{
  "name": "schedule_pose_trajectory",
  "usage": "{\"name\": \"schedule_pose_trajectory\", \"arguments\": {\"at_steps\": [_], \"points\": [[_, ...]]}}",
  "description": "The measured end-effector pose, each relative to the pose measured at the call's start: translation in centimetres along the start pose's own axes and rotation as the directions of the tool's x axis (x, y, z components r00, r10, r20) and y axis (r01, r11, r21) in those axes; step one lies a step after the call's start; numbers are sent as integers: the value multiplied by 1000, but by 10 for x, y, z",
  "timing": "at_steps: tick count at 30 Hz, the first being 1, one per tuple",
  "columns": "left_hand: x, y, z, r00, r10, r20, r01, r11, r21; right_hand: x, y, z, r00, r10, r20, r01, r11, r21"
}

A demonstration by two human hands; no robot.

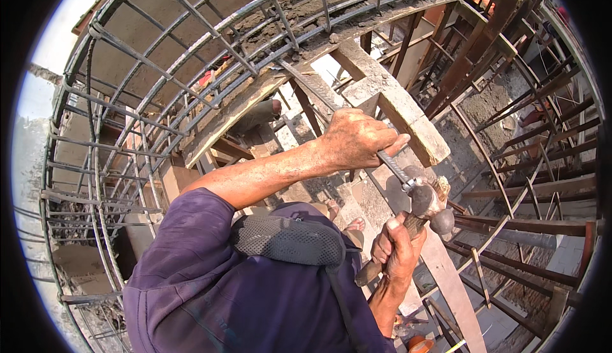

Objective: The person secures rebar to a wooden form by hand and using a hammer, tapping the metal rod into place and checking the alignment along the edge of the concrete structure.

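Note:
My left hand (360,137) is closed around a ribbed steel bar (396,172), which slants from the edge of the formwork down to the right. A hammer (441,222) with a rounded steel head and a wooden handle is in my right hand (400,246), fingers wrapped round the handle just below the head. The hammer head meets or overlaps the bar's near end; whether they touch I cannot tell. Beyond my left hand, the bar's far end reaches the rim beneath the rebar cage (191,50).
A rough wooden frame (417,123) juts out just right of the bar. Timber props and braces (542,225) crowd the lower level at the right. A long pale board (456,283) runs down past my right hand. My feet (355,224) show below.

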State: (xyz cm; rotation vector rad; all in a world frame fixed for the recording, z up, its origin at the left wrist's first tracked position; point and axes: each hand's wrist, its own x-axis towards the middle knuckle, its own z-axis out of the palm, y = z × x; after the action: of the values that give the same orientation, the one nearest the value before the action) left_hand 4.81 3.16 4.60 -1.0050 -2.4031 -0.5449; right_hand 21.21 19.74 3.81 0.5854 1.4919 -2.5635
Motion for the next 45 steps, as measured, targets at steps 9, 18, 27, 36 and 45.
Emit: {"name": "schedule_pose_trajectory", "arguments": {"at_steps": [9,18,27,36,45], "points": [[-45,0,6,989,140,-41,-144,981,-132,-9,-40,-34,940,-342,-4,322,881,346],[-155,-27,5,917,379,128,-371,925,-81,-11,-47,-25,968,-249,-9,248,957,152],[-32,0,-34,952,139,271,-95,981,-168,-20,-63,-22,879,-441,182,421,896,139],[4,-5,-36,878,193,438,-125,976,-180,-23,-26,-2,943,-321,87,319,947,40],[2,-5,-29,954,165,251,-117,974,-194,-12,-16,7,743,-655,136,587,735,339]]}}
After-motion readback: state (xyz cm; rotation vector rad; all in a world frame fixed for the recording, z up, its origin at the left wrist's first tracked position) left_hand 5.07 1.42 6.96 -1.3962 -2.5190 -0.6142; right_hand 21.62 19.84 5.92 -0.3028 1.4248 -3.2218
